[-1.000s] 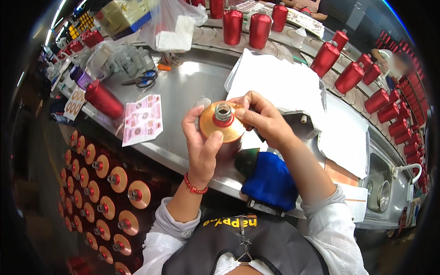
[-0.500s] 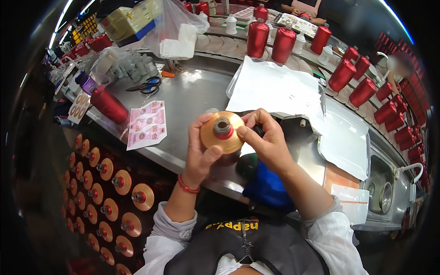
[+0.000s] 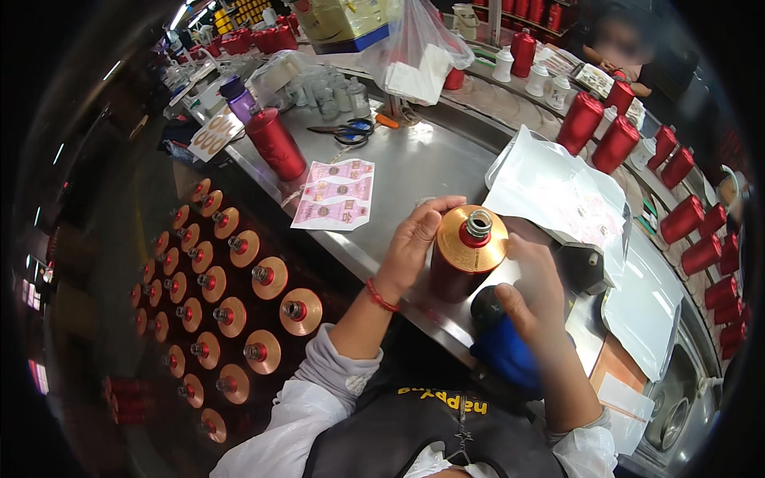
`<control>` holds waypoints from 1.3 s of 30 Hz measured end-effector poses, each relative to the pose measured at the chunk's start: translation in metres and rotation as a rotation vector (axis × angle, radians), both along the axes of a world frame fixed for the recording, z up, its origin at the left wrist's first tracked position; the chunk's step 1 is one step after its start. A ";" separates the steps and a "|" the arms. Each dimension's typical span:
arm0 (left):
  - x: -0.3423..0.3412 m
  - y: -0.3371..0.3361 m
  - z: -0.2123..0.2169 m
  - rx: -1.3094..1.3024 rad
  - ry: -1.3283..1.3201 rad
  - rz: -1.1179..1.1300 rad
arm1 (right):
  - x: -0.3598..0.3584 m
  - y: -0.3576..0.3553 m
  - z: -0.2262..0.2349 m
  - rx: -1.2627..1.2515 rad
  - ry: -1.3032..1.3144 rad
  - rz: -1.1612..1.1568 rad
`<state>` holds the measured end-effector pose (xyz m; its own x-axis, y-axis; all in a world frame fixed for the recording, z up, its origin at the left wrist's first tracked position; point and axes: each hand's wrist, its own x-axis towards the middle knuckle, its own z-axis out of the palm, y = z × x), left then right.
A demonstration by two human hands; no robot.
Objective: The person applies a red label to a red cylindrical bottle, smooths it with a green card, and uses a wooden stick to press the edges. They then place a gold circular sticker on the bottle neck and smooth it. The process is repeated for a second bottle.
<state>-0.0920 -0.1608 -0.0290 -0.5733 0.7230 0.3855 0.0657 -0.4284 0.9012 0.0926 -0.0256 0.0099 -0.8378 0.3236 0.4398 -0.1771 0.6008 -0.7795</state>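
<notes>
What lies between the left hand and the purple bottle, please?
From the left hand, the head view shows a pink sheet, then a red bottle.

Fwd of L hand (image 3: 410, 251): scissors (image 3: 357, 131) w/ blue & blk loops, orange handle (image 3: 387, 122) just beside. Beyond those, clear bag (image 3: 416, 38) w/ white paper (image 3: 417, 73); box (image 3: 339, 28) farther back, mostly yellow. Fwd-L of same hand: glass jars (image 3: 323, 99), purple flask (image 3: 237, 99) nr red btl (image 3: 275, 145), card (image 3: 213, 137) w/ tan ovals. L & lower: gold-top btls (image 3: 271, 275) in rows. Fwd-R of R hand (image 3: 532, 279): curved conveyor (image 3: 518, 102) w/ red btls (image 3: 580, 123), white pots (image 3: 538, 80); co-worker (image 3: 620, 56) beyond. R of R hand: white tray (image 3: 644, 311), then sink (image 3: 687, 374).
</notes>
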 end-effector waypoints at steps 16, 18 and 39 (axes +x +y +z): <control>0.018 0.010 -0.019 0.022 -0.003 0.092 | -0.011 -0.005 -0.016 0.221 0.088 -0.145; 0.023 0.008 -0.014 0.089 -0.083 0.134 | -0.012 -0.005 -0.017 0.223 0.059 -0.158; 0.035 -0.001 0.009 0.072 -0.192 -0.055 | -0.007 -0.007 -0.010 0.296 0.081 -0.096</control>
<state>-0.0566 -0.1616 -0.0196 -0.6016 0.7297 0.3249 -0.1297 -0.4906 0.8617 0.0856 -0.0328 0.0002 -0.7678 0.2472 0.5910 -0.1634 0.8166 -0.5537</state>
